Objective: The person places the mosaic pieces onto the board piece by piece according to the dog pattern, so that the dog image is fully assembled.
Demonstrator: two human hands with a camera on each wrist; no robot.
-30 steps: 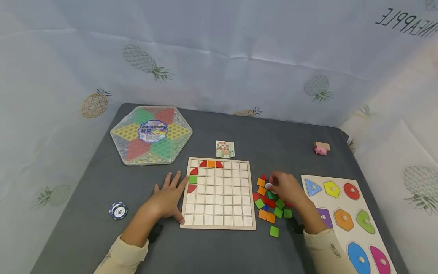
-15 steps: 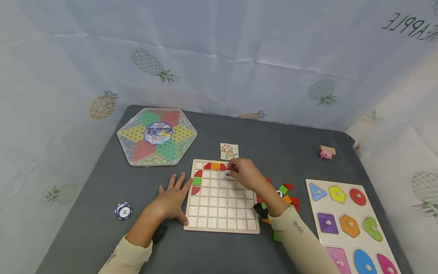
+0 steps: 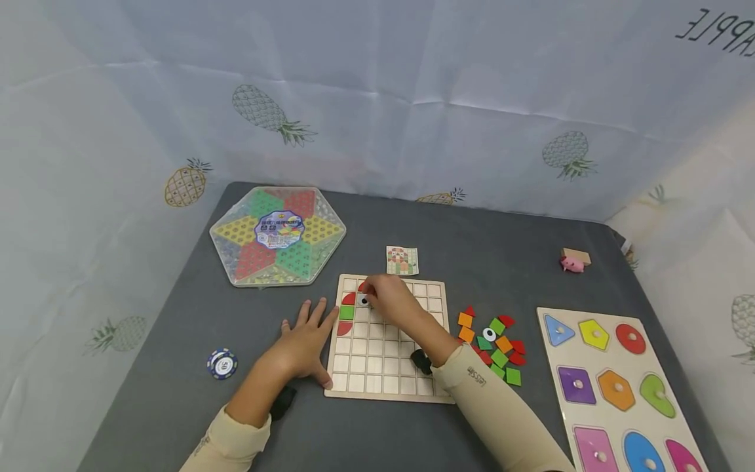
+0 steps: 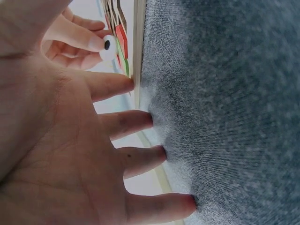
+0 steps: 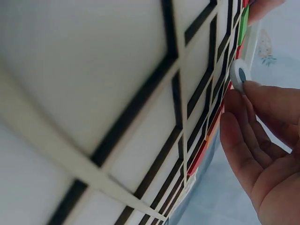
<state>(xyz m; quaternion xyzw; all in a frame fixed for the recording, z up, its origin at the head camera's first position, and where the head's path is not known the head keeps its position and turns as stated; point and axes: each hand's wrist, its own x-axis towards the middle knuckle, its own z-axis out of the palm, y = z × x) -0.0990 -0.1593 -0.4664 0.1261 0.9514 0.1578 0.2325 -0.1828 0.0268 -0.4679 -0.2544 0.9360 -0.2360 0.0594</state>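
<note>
My right hand [image 3: 394, 303] pinches a white round eye piece [image 3: 363, 300] with a black dot over the upper left of the wooden grid board [image 3: 374, 387]. In the right wrist view the eye disc [image 5: 237, 74] stands tilted between thumb and fingers, close over the cells. My left hand [image 3: 303, 344] has its fingers spread along the board's left side, thumb at the lower left corner. A green square [image 3: 347, 313] sits in the left column between red rounded pieces [image 3: 344, 328]. The top row's pieces are mostly hidden by my right hand.
Right of the board lie loose green, orange and red pieces with another eye disc [image 3: 489, 334]. A pattern card [image 3: 402, 260] is behind the board. Around are a knobbed shape puzzle [image 3: 601, 354], a hexagonal game box [image 3: 278, 236], poker chips [image 3: 222, 364] and a pink pig figure [image 3: 572, 263].
My right hand has carried the eye disc from the loose pieces leftward to the board's upper left. My left hand stays at the board's left edge; the head view has shifted slightly.
</note>
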